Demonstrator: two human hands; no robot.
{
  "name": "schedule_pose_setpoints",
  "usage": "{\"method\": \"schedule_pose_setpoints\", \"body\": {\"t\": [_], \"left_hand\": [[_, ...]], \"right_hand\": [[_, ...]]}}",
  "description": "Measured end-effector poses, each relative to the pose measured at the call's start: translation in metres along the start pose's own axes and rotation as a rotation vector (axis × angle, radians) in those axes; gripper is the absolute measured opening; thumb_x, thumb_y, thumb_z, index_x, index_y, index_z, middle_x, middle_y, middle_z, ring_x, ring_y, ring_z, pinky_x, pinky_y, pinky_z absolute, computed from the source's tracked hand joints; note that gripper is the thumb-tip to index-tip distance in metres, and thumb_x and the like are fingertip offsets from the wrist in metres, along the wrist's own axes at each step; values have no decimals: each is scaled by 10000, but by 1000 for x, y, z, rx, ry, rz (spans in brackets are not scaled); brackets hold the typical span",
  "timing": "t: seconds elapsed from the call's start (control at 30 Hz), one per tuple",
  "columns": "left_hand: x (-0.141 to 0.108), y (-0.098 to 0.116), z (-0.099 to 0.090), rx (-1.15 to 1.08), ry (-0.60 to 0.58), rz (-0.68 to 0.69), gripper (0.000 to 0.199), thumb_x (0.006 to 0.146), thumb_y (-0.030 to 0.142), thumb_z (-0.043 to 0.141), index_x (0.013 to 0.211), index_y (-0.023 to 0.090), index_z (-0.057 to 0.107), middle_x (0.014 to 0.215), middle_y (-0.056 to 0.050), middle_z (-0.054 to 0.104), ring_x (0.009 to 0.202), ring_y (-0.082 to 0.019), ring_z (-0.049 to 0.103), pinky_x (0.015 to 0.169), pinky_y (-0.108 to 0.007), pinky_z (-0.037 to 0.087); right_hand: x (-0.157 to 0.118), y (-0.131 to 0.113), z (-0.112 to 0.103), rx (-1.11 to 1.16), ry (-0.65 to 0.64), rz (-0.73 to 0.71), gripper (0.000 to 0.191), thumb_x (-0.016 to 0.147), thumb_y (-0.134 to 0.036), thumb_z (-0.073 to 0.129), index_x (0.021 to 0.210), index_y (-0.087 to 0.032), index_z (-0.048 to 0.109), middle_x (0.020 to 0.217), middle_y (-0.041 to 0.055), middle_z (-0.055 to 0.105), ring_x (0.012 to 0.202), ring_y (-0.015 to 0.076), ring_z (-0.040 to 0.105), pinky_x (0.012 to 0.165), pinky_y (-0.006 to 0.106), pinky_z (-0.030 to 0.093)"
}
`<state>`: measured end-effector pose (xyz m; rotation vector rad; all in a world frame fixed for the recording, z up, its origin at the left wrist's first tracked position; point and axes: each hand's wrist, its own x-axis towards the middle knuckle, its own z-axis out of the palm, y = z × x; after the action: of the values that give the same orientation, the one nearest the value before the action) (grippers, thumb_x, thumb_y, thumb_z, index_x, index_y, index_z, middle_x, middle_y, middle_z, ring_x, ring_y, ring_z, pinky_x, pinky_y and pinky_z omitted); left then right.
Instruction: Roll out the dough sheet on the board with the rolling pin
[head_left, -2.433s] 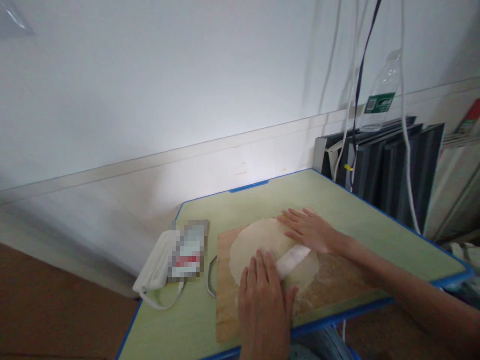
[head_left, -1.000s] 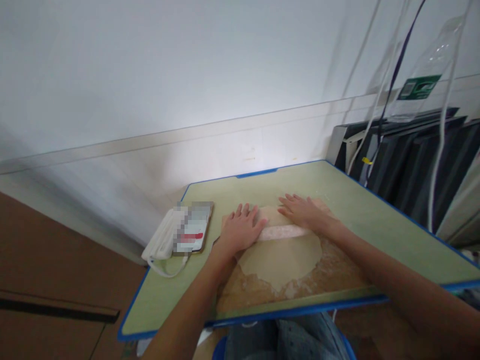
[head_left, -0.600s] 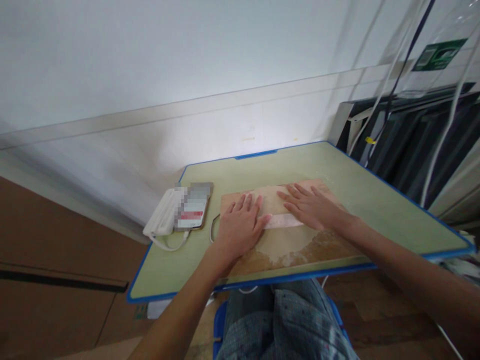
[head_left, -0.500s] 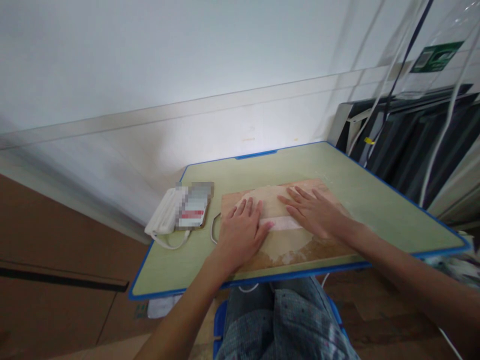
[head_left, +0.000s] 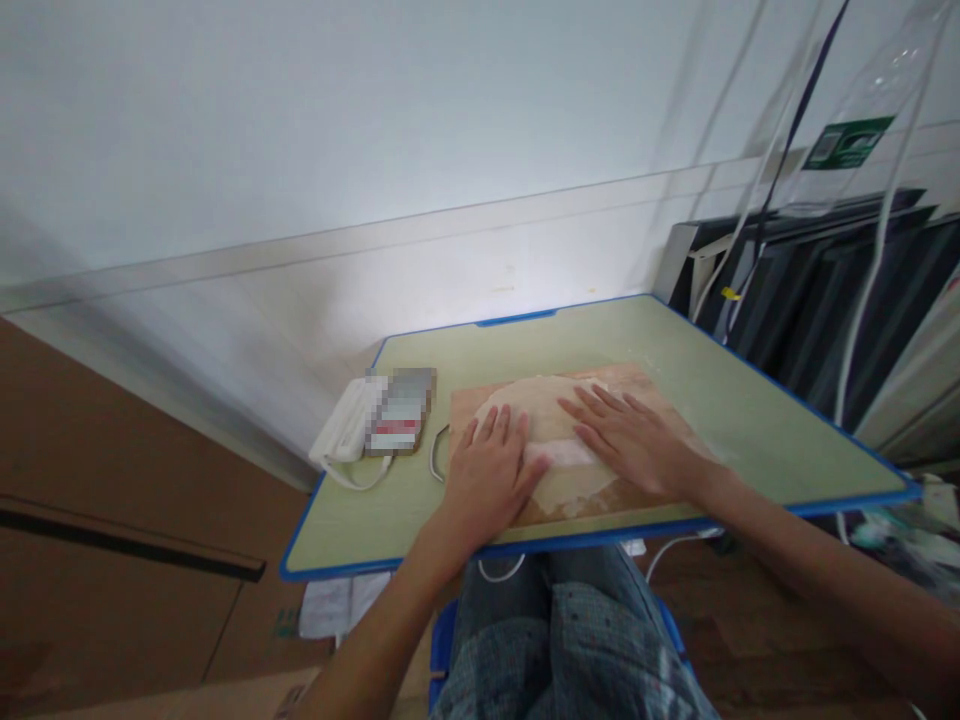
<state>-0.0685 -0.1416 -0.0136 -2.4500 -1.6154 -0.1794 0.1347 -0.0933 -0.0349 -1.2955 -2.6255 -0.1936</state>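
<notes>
A wide, thin sheet of pale dough [head_left: 540,393] lies on a wooden board [head_left: 630,377]. Across its middle runs a paler, pinkish band [head_left: 561,453], whose ends disappear under both hands; whether it is a roller or a fold of dough I cannot tell. My left hand [head_left: 491,470] rests palm down over the left part of the dough, fingers stretched forward and thumb pointing inward. On the right side my right hand [head_left: 634,440] lies flat, fingers spread and pointing to the far left. Neither hand has its fingers closed round anything.
The board sits on a green folding table [head_left: 465,350] with a blue edge. Left of it are a phone [head_left: 401,410] and a white corded device [head_left: 349,420]. A metal loop [head_left: 438,455] shows beside the board. Dark panels [head_left: 817,270] and a hanging plastic bottle [head_left: 847,140] are at right.
The camera view has shifted slightly. Both hands stay flat on the dough in nearly the same pose, with the left fingers a little lower on the sheet.
</notes>
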Motion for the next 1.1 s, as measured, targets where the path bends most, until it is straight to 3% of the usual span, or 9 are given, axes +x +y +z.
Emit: {"method": "schedule_pose_setpoints", "body": {"t": [0.1, 0.2, 0.33, 0.47, 0.63, 0.83, 1.1], "left_hand": [[33, -13, 5, 10, -28, -41, 530, 914, 474, 178, 1277, 158, 401, 1324, -136, 427, 1256, -258, 331, 987, -412, 307], [62, -23, 10, -6, -91, -84, 511, 916, 473, 188, 1255, 177, 431, 1291, -122, 467, 1239, -254, 359, 980, -409, 311], [71, -25, 13, -19, -115, -102, 494, 911, 486, 202, 1229, 201, 452, 1272, -98, 491, 1225, -237, 381, 973, -407, 319], [47, -16, 7, -8, -44, -49, 529, 914, 482, 164, 1205, 160, 466, 1279, -120, 480, 1213, -223, 396, 955, -375, 348], [6, -1, -4, -50, 6, -38, 482, 917, 419, 232, 1238, 117, 426, 1287, -127, 474, 1177, -206, 442, 970, -370, 348], [-23, 12, -7, -109, 25, -59, 508, 903, 410, 292, 1253, 61, 406, 1299, -153, 455, 1209, -231, 406, 1008, -403, 317], [-53, 25, -2, -115, 63, -70, 541, 881, 429, 340, 1277, 63, 369, 1329, -157, 416, 1234, -252, 369, 1008, -421, 317]], "right_hand": [[27, 17, 10, -41, -53, 60, 533, 909, -407, 152, 1370, -172, 282, 1401, 130, 323, 1283, 286, 258, 957, 515, 300], [46, 31, 16, -42, -145, 42, 491, 908, -361, 191, 1322, -176, 379, 1408, 116, 314, 1277, 320, 255, 936, 532, 320], [43, 31, 16, -57, -111, 75, 493, 909, -339, 176, 1338, -164, 345, 1406, 134, 311, 1278, 333, 247, 892, 583, 335], [19, 11, 3, -110, -37, 10, 499, 906, -308, 159, 1342, -140, 335, 1403, 138, 315, 1298, 294, 214, 955, 559, 264], [-7, -17, -13, -70, 18, 33, 471, 908, -305, 180, 1282, -179, 435, 1356, 104, 403, 1269, 235, 303, 1003, 497, 235], [-28, -34, -18, 24, 85, 51, 442, 912, -306, 232, 1295, -181, 415, 1320, 64, 453, 1212, 182, 400, 1007, 428, 292], [-58, -45, -14, 26, 195, 3, 433, 906, -256, 282, 1326, -198, 368, 1371, 58, 381, 1238, 188, 361, 966, 393, 371]]}}
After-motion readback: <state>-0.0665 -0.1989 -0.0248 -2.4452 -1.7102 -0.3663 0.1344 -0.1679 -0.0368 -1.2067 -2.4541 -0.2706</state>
